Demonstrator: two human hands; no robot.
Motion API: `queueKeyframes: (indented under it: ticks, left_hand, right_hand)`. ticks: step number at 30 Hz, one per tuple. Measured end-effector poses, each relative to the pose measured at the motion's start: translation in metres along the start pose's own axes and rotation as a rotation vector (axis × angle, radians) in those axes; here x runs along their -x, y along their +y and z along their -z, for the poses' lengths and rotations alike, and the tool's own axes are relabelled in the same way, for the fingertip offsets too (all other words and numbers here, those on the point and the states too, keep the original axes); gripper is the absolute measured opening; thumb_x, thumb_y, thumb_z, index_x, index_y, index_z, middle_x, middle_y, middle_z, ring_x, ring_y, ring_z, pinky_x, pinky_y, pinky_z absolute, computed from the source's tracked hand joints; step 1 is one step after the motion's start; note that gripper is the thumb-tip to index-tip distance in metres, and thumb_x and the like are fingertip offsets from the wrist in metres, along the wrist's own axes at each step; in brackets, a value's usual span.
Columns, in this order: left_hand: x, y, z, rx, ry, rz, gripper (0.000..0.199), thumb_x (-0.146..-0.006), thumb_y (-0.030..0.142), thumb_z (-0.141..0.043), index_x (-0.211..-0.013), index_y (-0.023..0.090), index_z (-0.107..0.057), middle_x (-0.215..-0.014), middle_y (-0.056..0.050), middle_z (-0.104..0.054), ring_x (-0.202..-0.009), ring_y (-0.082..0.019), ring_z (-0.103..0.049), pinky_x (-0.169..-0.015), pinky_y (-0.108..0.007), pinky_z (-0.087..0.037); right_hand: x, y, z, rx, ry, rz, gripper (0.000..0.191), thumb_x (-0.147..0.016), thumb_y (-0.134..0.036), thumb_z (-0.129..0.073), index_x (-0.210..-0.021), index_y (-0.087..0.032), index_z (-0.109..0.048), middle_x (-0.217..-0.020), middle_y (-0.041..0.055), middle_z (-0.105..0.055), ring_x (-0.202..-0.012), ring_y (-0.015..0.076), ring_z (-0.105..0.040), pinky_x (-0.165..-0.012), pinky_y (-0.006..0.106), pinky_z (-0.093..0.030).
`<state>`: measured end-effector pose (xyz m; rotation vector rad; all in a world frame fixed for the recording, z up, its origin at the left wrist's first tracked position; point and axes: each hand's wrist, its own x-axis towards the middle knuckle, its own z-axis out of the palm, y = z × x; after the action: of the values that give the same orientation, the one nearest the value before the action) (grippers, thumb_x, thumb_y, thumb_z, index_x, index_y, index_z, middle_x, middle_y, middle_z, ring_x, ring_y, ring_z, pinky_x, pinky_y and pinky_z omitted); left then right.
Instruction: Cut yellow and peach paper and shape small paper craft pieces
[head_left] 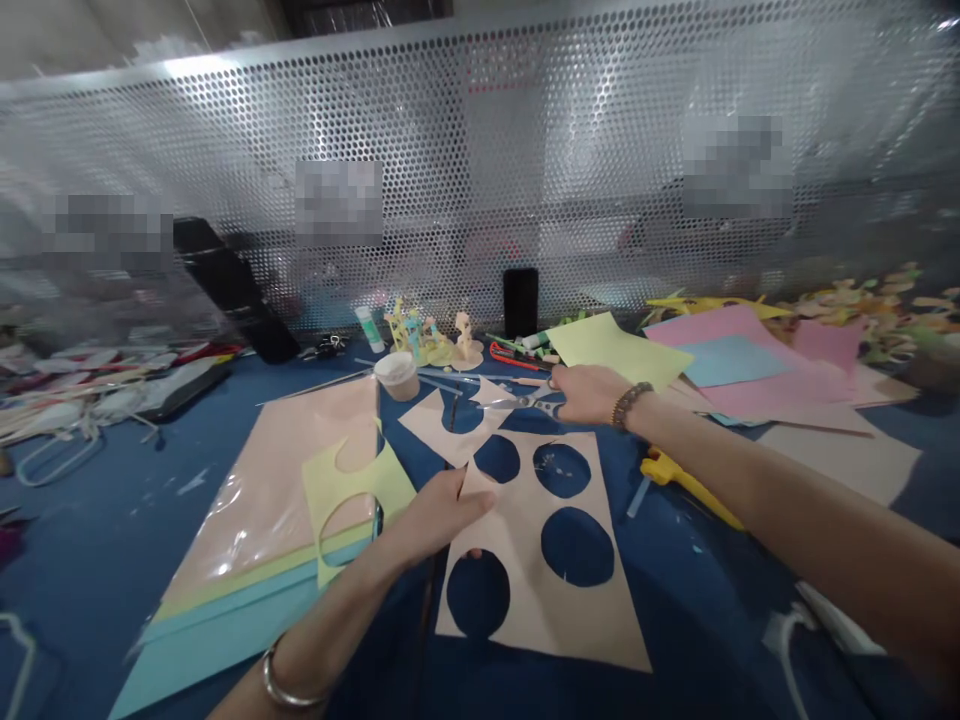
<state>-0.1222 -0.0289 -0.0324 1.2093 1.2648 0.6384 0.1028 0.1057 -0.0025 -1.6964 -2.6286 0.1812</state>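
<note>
Left hand [448,515] pinches holed paper [529,550] at left edge; tabletop [694,610] flanks right.

A peach paper sheet with round holes [525,525] is in the middle of the blue table [82,570], with the left hand [442,512] at its left side. Beyond its far edge is the right hand [589,393], with metal scissors [536,403] in it. To the left lies a flat peach paper pack in clear plastic [262,470], a yellow-green holed paper sheet [397,480] on its right part. A round white plastic tub [397,377] stands by the pack's far right corner, small pastel figures [424,345] behind it. Farther back, a black rectangular phone [520,302] stands before the grey perforated metal screen [427,150]. Right of the middle sheet is a yellow plastic glue gun [694,483]; beyond it, at far right, a pale blue paper sheet [724,360] rests on a larger pink paper sheet [814,375].
</note>
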Motion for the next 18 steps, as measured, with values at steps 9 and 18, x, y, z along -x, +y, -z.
queueKeyframes:
  ticks: [9, 18]
  left_hand:
    - [-0.006, 0.001, -0.005, 0.225, 0.264, -0.092, 0.033, -0.073, 0.033, -0.071, -0.098, 0.012, -0.067, -0.084, -0.007, -0.072, -0.075, -0.022, -0.067, -0.065, -0.029, -0.052]
    - [-0.001, 0.017, -0.041, 0.599, 0.398, -0.009, 0.035, -0.068, 0.020, -0.073, -0.101, 0.016, -0.064, -0.093, -0.007, -0.072, -0.079, -0.022, -0.068, -0.062, -0.028, -0.055]
  right_hand:
    - [0.082, 0.011, 0.017, -0.583, 0.403, -0.108, 0.029, -0.087, -0.046, -0.047, -0.099, -0.021, -0.043, -0.078, 0.0031, -0.063, -0.063, 0.0177, -0.061, -0.053, 0.029, -0.049]
    - [0.150, -0.021, -0.034, -1.456, 0.138, 0.146, 0.047, -0.084, -0.068, -0.037, -0.091, -0.026, -0.057, -0.068, 0.0035, -0.057, -0.056, 0.0192, -0.053, -0.057, 0.035, -0.048]
